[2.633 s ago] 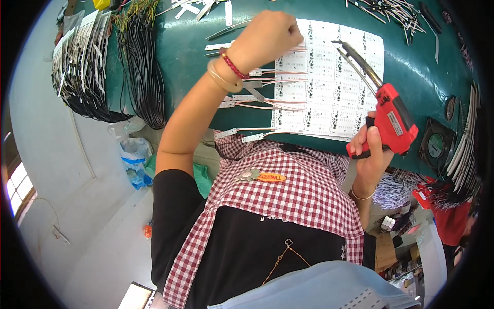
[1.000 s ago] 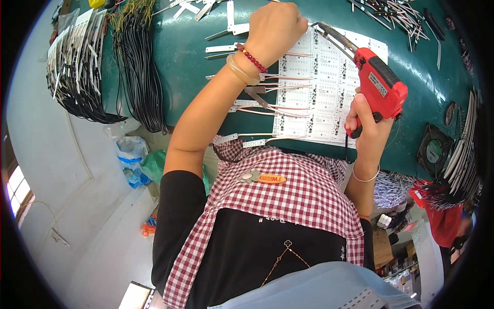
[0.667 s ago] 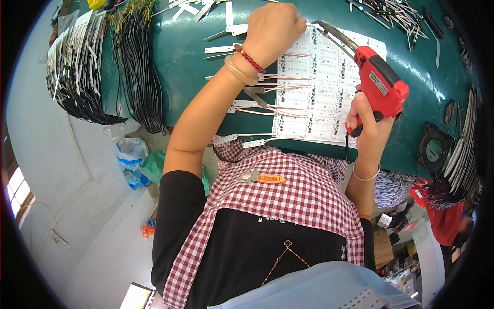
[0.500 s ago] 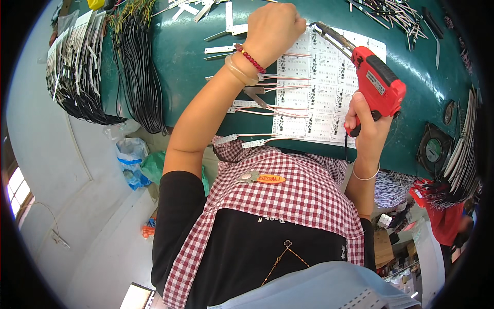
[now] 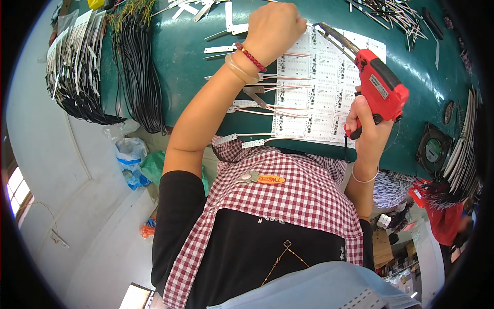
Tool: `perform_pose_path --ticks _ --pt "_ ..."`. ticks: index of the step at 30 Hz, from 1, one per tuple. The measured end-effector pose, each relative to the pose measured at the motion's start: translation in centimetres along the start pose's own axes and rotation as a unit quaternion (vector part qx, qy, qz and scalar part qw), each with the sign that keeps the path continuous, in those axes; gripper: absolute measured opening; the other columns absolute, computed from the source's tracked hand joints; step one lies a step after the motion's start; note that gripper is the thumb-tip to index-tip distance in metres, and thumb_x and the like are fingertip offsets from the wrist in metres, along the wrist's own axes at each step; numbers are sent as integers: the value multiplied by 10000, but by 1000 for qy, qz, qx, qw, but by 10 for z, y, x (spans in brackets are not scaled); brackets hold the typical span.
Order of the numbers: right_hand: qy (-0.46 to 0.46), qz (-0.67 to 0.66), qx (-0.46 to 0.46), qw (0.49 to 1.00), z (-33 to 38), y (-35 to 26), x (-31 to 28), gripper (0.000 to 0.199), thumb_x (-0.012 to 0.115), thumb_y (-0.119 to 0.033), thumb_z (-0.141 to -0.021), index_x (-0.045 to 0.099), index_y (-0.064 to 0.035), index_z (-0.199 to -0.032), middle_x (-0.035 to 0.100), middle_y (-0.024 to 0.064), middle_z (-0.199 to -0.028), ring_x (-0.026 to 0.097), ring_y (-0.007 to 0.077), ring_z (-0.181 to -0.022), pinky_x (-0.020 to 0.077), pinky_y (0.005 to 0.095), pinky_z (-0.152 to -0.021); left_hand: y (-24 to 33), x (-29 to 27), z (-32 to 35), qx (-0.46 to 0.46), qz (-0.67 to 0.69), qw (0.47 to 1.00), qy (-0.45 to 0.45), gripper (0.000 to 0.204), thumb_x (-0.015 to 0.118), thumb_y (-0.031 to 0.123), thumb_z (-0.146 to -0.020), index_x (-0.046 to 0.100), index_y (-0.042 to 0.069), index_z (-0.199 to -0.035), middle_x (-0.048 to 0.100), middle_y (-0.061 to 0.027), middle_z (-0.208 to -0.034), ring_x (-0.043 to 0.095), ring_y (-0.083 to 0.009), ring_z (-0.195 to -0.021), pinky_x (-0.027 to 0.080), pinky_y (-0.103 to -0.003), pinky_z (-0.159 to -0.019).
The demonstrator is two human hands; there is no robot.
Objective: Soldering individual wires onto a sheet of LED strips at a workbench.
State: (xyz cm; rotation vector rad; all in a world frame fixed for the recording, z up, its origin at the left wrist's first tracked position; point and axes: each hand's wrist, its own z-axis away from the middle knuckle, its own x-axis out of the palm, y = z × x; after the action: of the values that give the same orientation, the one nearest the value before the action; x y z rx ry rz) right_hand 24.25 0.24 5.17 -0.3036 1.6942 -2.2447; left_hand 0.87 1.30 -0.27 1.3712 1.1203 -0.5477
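**Here, a red gun over the white panel**

Now the right hand [image 5: 366, 123] is wrapped around the grip of a red soldering gun [image 5: 381, 87], fingers clenched on the handle. The gun's long metal tip [image 5: 337, 38] slants up and to the left, ending over the top edge of the white panel [image 5: 324, 87] that lies flat on the green table [image 5: 185, 56]. A thin bracelet [image 5: 363, 178] circles the right wrist.

The left hand [image 5: 271, 26] is closed in a fist at the panel's upper left corner, knuckles up. What it grips, if anything, cannot be told from this view. A red bead bracelet [image 5: 251, 56] and a pale bangle [image 5: 240, 72] sit on that wrist, and the bare forearm runs down toward the body.

The panel is a sheet of small printed boards in rows, marked with dark spots. Thin pink wires [image 5: 280, 80] run from its left edge out over the table, and small white strips [image 5: 234, 137] lie near the table's near edge. More strips [image 5: 226, 10] are scattered at the top.

To the left, a bundle of black cables [image 5: 136, 67] hangs over the table's edge, with a second bundle of black and white wires [image 5: 77, 72] just beside it. At the far right sits a small square fan [image 5: 433, 150] beside a sheaf of white wires [image 5: 460, 154].

The person wears a red-and-white checked apron [image 5: 293, 201] with an orange tag [image 5: 271, 179] pinned on it. On the floor to the left lie a blue-and-white bag [image 5: 129, 154] and a green bag [image 5: 153, 167].
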Motion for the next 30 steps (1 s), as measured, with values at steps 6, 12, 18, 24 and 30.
perform_pose_path --ticks 6,12,18,24,30 --pt "-7 1 1 1000 0 3 0 166 569 -70 -845 521 50 -951 469 26 -564 414 82 -424 356 229 -407 -1 0 -4 -4 8 1000 -14 213 618 213 -731 646 3 -704 618 -153 -627 604 -312 -589 487 -379 -569" --pt "-6 18 5 1000 2 4 0 135 566 -78 -848 516 13 -761 469 28 -554 425 90 -422 363 237 -411 -2 1 -1 9 -4 1000 -7 203 614 208 -735 649 12 -699 618 -150 -626 604 -305 -584 486 -379 -565" --pt "-12 12 2 1000 1 5 0 109 558 -73 -848 525 31 -847 473 28 -563 420 87 -422 366 236 -410 3 2 1 -1 -14 1000 3 194 613 205 -742 651 17 -710 620 -148 -629 607 -304 -587 483 -384 -559" --pt "-7 10 1 1000 3 2 0 227 545 -64 -851 504 65 -1033 456 19 -578 404 72 -426 357 222 -411 2 2 3 6 -17 1000 6 196 611 207 -743 650 18 -713 621 -147 -630 610 -308 -599 486 -384 -566" --pt "-9 -1 -3 1000 2 3 1 204 548 -68 -850 509 60 -1004 456 21 -567 403 78 -423 358 226 -410 2 2 2 14 -23 1000 6 198 606 208 -745 650 17 -716 623 -149 -636 612 -309 -603 488 -385 -570"
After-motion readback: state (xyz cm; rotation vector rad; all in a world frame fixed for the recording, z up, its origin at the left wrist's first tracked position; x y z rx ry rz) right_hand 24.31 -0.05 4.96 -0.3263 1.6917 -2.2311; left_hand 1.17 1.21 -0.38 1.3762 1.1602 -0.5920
